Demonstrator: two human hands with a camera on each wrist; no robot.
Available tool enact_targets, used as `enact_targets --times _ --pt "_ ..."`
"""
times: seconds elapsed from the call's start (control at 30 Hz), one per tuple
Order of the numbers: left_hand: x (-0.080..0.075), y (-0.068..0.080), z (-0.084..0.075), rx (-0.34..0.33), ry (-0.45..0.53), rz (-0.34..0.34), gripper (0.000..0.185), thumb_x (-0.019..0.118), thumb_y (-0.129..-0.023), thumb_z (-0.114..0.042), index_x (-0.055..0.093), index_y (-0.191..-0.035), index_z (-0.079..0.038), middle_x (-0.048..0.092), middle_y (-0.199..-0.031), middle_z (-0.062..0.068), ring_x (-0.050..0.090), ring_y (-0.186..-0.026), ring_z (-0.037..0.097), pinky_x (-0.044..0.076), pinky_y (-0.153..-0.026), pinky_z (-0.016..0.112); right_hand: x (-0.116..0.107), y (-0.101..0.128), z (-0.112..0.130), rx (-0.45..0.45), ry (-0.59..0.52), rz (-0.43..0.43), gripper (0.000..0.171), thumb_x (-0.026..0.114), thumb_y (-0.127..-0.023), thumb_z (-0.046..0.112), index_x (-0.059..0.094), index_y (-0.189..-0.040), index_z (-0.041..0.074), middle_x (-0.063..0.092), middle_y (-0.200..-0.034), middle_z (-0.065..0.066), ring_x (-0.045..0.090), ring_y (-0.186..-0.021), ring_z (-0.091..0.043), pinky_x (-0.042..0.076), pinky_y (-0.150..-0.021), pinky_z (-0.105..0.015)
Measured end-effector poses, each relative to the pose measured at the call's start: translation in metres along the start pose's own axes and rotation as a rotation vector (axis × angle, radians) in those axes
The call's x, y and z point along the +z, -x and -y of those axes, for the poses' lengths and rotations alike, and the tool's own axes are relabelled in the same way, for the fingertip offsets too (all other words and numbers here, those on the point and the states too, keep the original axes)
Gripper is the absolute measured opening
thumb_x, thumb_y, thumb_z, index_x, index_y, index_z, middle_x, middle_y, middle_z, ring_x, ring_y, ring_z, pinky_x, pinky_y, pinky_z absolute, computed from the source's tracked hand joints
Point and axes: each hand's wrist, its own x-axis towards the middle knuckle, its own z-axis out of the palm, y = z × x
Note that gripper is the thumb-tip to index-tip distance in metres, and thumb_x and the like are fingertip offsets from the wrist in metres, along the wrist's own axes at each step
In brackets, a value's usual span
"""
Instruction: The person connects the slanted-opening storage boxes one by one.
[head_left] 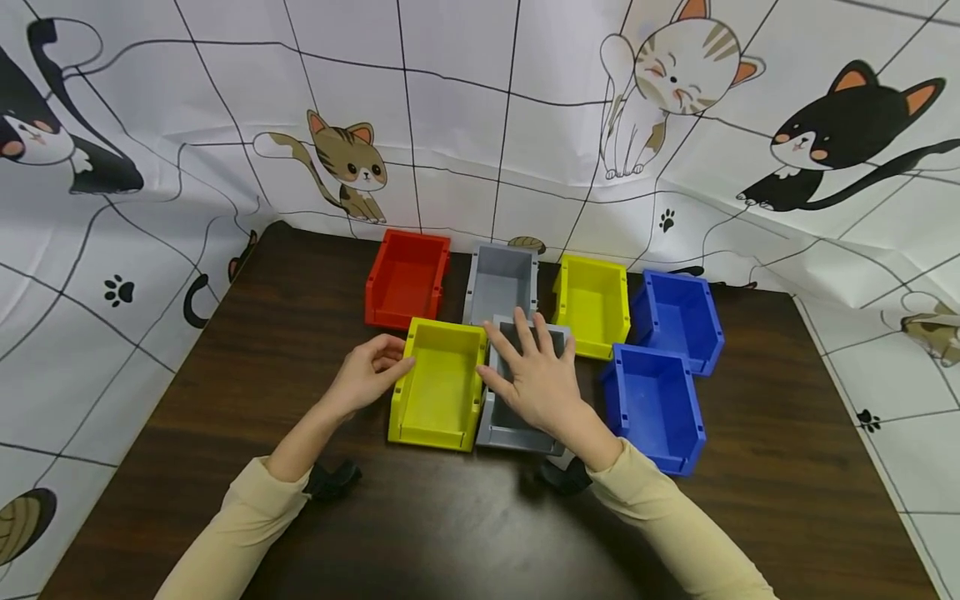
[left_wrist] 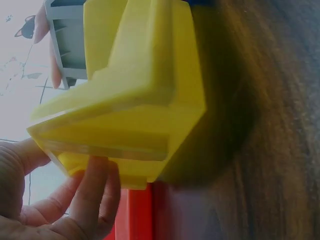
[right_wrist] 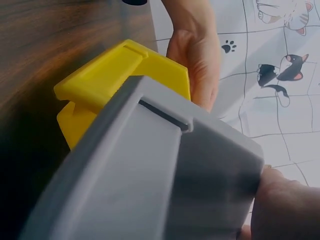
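Note:
A yellow bin [head_left: 438, 387] stands in the front row, its left wall pinched by my left hand [head_left: 367, 375], with the thumb at the rim and the fingers along the outer side. Beside it on the right is a grey bin [head_left: 498, 417]. Across the top of that grey bin my right hand [head_left: 543, 379] is spread, fingers straight and apart, with the thumb near its left rim. The left wrist view shows the fingers [left_wrist: 95, 187] against the yellow plastic. In the right wrist view, the thumb [right_wrist: 280, 200] is at the grey bin's edge.
Behind stand a red bin [head_left: 408, 279], another grey bin [head_left: 502, 279] and another yellow bin [head_left: 592, 304]. Two blue bins [head_left: 678, 321] are to the right, one in front of the other. A cat-print sheet [head_left: 450, 108] hangs behind the dark wooden table [head_left: 420, 525].

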Motion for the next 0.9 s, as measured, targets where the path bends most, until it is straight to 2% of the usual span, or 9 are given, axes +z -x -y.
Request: enact_targets --times 0.3,0.47,0.7,0.9 --pt "0.003 -0.001 0.0 -0.016 0.024 0.007 0.037 0.059 -0.094 -0.019 0.051 -0.119 0.006 0.057 -0.11 0.021 0.059 -0.098 0.032 0.051 -0.082 0.039 0.009 0.001 0.002 0.005 0.066 -0.043 0.063 0.036 -0.094 0.059 0.023 -0.149 0.031 0.013 -0.155 -0.013 0.01 -0.141 -0.038 0.009 -0.099 -0.073" --pt "0.002 -0.002 0.001 -0.027 0.025 0.015 0.037 0.059 -0.094 -0.019 0.051 -0.119 0.006 0.056 -0.112 0.02 0.059 -0.099 0.031 0.051 -0.084 0.039 0.013 0.001 0.001 0.005 0.058 -0.056 0.062 0.036 -0.094 0.058 0.022 -0.149 0.032 0.013 -0.155 -0.013 0.009 -0.141 -0.038 0.007 -0.098 -0.074" --pt "-0.002 -0.001 -0.001 -0.025 0.015 0.006 0.034 0.058 -0.094 -0.016 0.051 -0.118 0.006 0.056 -0.112 0.02 0.057 -0.099 0.032 0.05 -0.085 0.041 0.014 -0.002 0.003 -0.009 0.057 -0.079 0.062 0.037 -0.094 0.058 0.023 -0.149 0.031 0.016 -0.155 -0.014 0.013 -0.14 -0.039 0.008 -0.098 -0.074" --pt "-0.001 -0.001 0.002 -0.035 0.0 0.007 0.034 0.058 -0.094 -0.017 0.051 -0.117 0.005 0.056 -0.112 0.02 0.057 -0.098 0.031 0.05 -0.084 0.04 0.016 -0.001 0.005 0.002 0.057 -0.06 0.062 0.036 -0.094 0.058 0.022 -0.149 0.032 0.014 -0.155 -0.013 0.012 -0.14 -0.039 0.006 -0.099 -0.073"
